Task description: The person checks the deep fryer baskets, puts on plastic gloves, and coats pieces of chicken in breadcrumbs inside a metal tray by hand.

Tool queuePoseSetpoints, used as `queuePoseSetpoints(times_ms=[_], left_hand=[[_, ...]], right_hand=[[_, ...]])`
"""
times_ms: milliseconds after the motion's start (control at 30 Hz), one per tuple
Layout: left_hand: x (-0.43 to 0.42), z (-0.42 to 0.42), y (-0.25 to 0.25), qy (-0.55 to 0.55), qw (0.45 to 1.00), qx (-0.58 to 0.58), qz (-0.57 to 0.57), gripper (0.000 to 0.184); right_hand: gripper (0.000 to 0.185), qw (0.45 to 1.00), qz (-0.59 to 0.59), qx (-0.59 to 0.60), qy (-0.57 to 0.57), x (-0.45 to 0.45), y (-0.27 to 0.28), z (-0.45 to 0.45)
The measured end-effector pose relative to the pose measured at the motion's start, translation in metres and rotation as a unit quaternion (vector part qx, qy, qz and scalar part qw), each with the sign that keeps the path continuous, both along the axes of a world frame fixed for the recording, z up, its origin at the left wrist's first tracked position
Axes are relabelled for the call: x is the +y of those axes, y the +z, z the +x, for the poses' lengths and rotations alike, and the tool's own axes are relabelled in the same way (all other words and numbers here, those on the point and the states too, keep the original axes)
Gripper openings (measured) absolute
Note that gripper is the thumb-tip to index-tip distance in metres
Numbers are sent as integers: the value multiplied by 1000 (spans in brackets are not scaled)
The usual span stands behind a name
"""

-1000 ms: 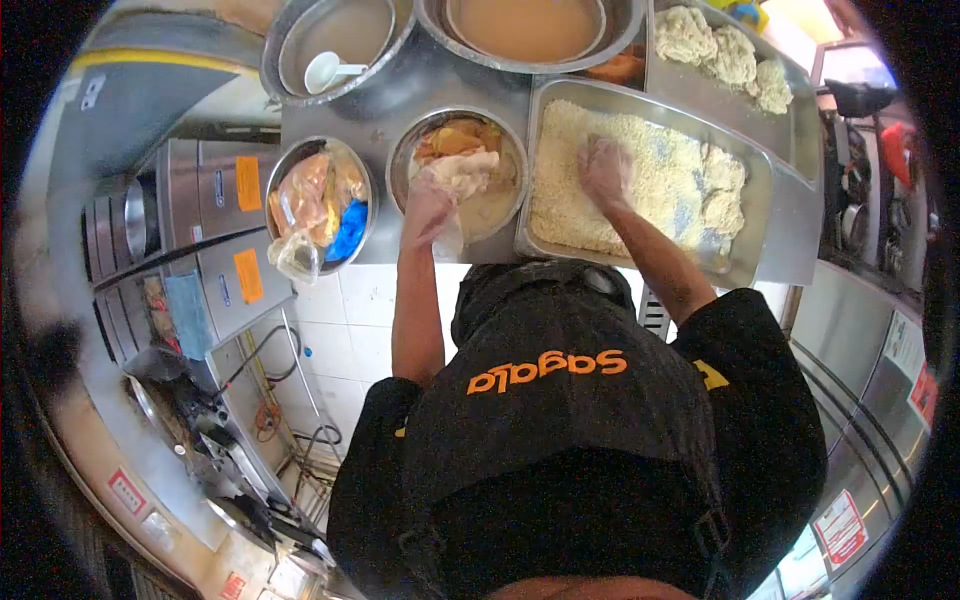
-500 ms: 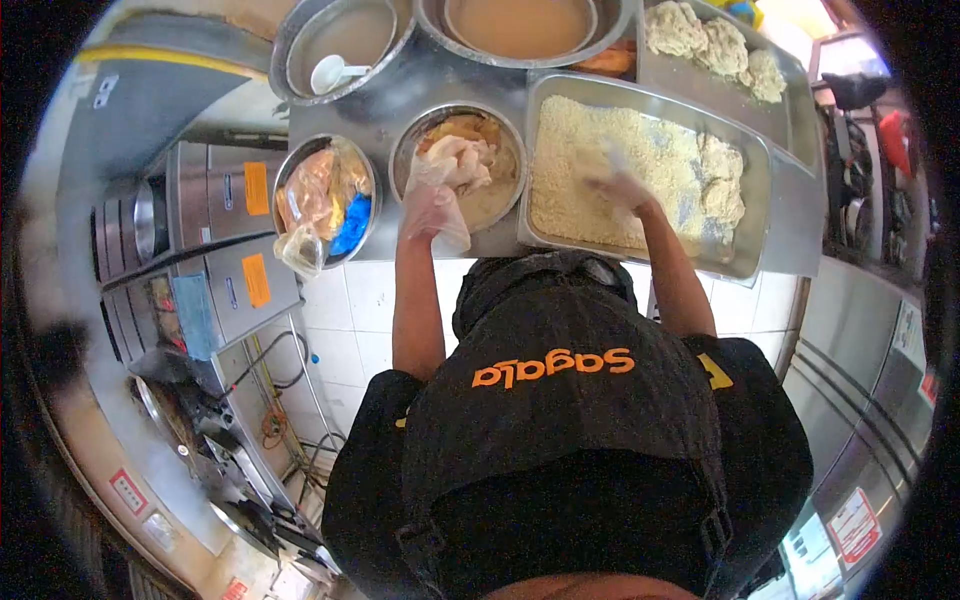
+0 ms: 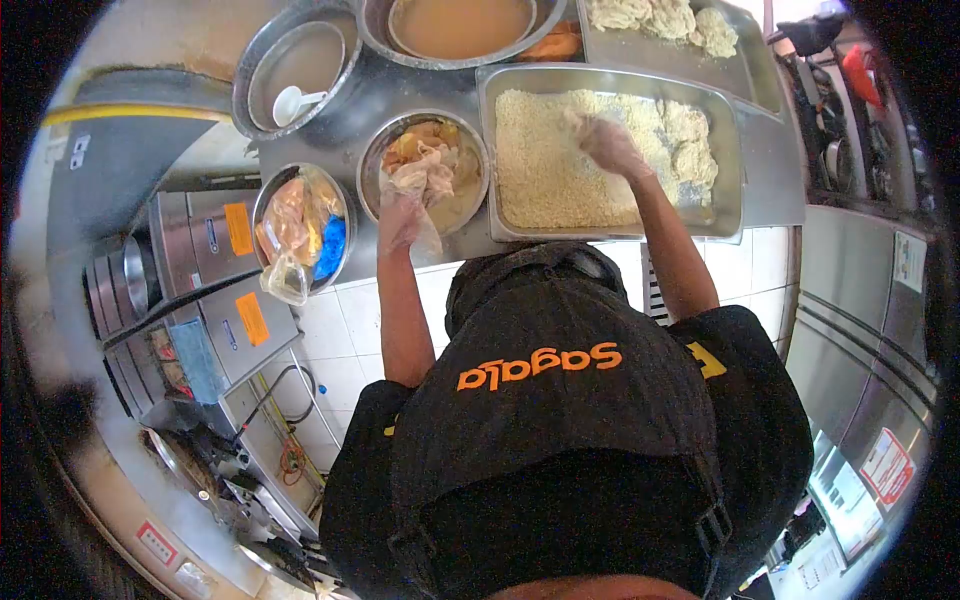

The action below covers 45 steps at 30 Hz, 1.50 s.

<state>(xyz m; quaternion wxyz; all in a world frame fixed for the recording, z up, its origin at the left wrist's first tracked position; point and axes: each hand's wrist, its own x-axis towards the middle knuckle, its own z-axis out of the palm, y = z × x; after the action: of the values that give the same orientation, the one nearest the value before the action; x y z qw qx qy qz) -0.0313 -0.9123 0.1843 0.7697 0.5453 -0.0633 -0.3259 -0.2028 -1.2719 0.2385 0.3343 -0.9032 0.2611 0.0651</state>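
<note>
My left hand (image 3: 403,212), in a clear plastic glove, is closed on a piece of raw chicken (image 3: 436,175) over a round metal bowl (image 3: 484,190). More orange-tinted raw meat (image 3: 420,138) and a pale liquid lie in that bowl. My right hand (image 3: 614,148), also gloved, is over the crumbly pale flour (image 3: 545,165) in a large rectangular metal tray (image 3: 735,170). Its fingers stretch toward the upper left, their tips whitish and touching the flour. Coated chicken pieces (image 3: 692,155) rest at the tray's right end.
An oval metal bowl (image 3: 347,250) with plastic-bagged meat and a blue bag stands at left. Behind are a basin of cloudy liquid (image 3: 305,65) with a white ladle (image 3: 295,103) and a basin of brownish liquid (image 3: 465,28). Coated pieces (image 3: 668,18) lie on another tray (image 3: 755,70).
The view has shifted, so the table appears further left and higher. My right hand has moved up toward the tray's back. The chicken in my left hand now hangs lower and narrower.
</note>
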Motion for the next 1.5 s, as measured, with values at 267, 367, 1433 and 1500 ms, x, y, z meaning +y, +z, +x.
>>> queuePoseSetpoints(times_ms=[267,367,1433,1500], left_hand=[[22,25,-66,8,874,-232,426,16],[26,29,-81,42,956,-96,273,19],[11,3,15,18,958,-104,268,25],[1,-6,44,70,965,-29,251,30]], right_hand=[[62,966,118,227,45,3,-45,-70],[75,929,303,210,-6,28,-50,-55],[44,994,-90,1,-60,-57,-111,53],[45,992,-1,-82,-93,-31,-78,41]])
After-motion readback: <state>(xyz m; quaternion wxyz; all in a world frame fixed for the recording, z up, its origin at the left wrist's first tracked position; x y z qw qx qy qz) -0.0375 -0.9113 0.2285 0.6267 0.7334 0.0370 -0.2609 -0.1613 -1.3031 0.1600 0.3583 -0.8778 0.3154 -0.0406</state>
